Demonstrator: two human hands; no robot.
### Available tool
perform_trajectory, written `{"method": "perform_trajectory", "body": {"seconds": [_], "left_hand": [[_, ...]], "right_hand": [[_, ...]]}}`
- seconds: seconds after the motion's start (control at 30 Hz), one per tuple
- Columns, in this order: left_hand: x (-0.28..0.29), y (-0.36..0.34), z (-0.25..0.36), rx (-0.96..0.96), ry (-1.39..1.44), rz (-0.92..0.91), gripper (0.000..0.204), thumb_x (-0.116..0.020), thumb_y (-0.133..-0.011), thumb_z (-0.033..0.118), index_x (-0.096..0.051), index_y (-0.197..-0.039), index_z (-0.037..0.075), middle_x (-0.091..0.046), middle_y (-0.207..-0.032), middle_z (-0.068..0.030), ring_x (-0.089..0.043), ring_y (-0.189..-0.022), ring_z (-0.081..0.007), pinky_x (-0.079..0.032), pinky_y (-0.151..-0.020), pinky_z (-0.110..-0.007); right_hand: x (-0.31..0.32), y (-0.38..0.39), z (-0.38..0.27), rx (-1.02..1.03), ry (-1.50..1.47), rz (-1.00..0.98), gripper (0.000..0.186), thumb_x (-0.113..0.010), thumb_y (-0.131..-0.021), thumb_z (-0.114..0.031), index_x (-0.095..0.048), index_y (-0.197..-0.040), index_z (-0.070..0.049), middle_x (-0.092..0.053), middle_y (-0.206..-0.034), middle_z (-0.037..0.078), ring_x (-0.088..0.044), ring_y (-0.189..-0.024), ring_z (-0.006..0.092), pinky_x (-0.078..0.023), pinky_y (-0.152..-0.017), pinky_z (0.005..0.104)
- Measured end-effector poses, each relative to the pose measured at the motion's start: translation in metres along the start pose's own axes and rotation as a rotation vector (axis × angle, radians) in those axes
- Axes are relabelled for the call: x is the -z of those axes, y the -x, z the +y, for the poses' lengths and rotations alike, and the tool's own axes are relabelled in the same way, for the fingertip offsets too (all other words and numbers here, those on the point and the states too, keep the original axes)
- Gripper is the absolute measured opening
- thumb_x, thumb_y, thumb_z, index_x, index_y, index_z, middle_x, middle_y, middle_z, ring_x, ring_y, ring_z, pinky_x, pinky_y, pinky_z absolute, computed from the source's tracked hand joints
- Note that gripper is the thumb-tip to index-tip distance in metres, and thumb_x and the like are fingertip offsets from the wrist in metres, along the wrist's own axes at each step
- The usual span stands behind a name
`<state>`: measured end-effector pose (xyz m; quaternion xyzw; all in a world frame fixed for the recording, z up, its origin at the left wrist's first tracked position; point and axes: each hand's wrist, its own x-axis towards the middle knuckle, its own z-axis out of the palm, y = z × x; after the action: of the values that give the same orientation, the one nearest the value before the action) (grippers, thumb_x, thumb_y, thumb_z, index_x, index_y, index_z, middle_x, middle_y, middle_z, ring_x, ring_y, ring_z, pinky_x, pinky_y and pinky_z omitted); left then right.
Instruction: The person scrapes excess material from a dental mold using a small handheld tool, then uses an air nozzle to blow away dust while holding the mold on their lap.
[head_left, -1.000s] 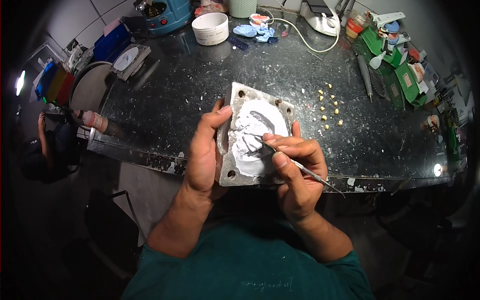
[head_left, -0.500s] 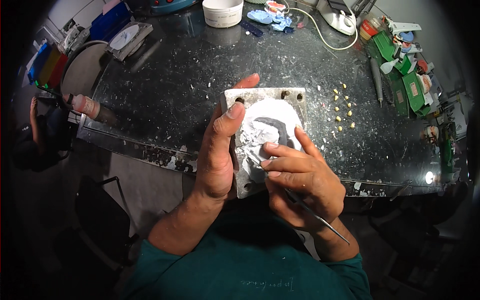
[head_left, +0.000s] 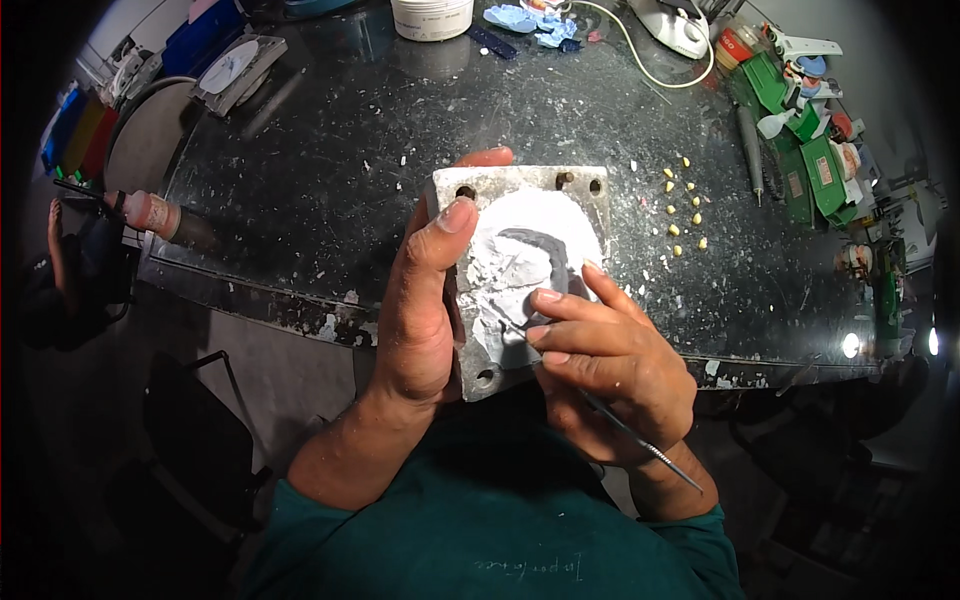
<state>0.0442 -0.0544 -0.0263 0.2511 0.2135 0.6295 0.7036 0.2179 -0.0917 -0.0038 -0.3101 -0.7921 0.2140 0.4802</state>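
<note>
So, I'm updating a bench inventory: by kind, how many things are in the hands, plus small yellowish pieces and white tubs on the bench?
Grey frame: 1
Slim tool: 1
Yellowish pieces: 10
White tub: 1
Total: 13

Metal tool (head_left: 655, 452) partly hidden behind fingers (head_left: 595, 338)

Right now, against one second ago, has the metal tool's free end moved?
Yes: the free end of the metal tool shifted toward the person, farther past the bench's front edge.
</note>
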Motion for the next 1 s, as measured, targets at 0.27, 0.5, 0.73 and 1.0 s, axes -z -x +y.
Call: {"method": "perform_trajectory", "body": {"seconds": [0.27,0.5,0.73,1.0], "left_hand": [[-0.002,-0.002,0.001,0.029,0.046,0.023,0.057,-0.052,-0.11,0.038,-0.048,-0.154,0.003,-0.069,-0.127,-0.0151,-0.07,-0.113,-0.0198,-0.06,-0.097,-0.036],[0.0,-0.004,0.003,0.059,0.082,0.022,0.057,-0.048,-0.111,0.042,-0.049,-0.153,0.003,-0.07,-0.126,-0.0157,-0.071,-0.113,-0.0214,-0.06,-0.099,-0.037],[-0.003,-0.005,0.002,0.077,0.129,0.02,0.055,-0.048,-0.111,0.043,-0.051,-0.151,0.005,-0.07,-0.126,-0.0151,-0.071,-0.112,-0.0216,-0.06,-0.098,-0.038],[-0.003,-0.005,0.003,0.08,0.115,0.044,0.053,-0.049,-0.112,0.041,-0.052,-0.15,0.004,-0.07,-0.127,-0.0166,-0.072,-0.112,-0.0224,-0.059,-0.099,-0.039]], "right_hand": [[-0.006,0.009,0.004,0.03,0.064,-0.013,0.027,-0.085,-0.081,0.003,-0.074,-0.104,-0.005,-0.081,-0.112,0.012,-0.076,-0.121,0.0331,-0.053,-0.114,0.0557],[-0.009,0.0,0.013,0.261,0.313,-0.009,0.007,-0.08,-0.086,-0.006,-0.077,-0.092,-0.005,-0.081,-0.113,0.012,-0.078,-0.113,0.029,-0.058,-0.11,0.0519],[-0.007,-0.009,0.014,0.403,0.398,-0.036,0.008,-0.079,-0.084,-0.007,-0.07,-0.083,-0.008,-0.079,-0.113,0.012,-0.078,-0.111,0.0305,-0.067,-0.093,0.0413],[0.022,-0.027,0.005,0.369,0.2,0.103,0.025,-0.086,-0.076,0.004,-0.071,-0.096,-0.001,-0.076,-0.114,0.021,-0.08,-0.096,0.0326,-0.07,-0.079,0.038]]}}
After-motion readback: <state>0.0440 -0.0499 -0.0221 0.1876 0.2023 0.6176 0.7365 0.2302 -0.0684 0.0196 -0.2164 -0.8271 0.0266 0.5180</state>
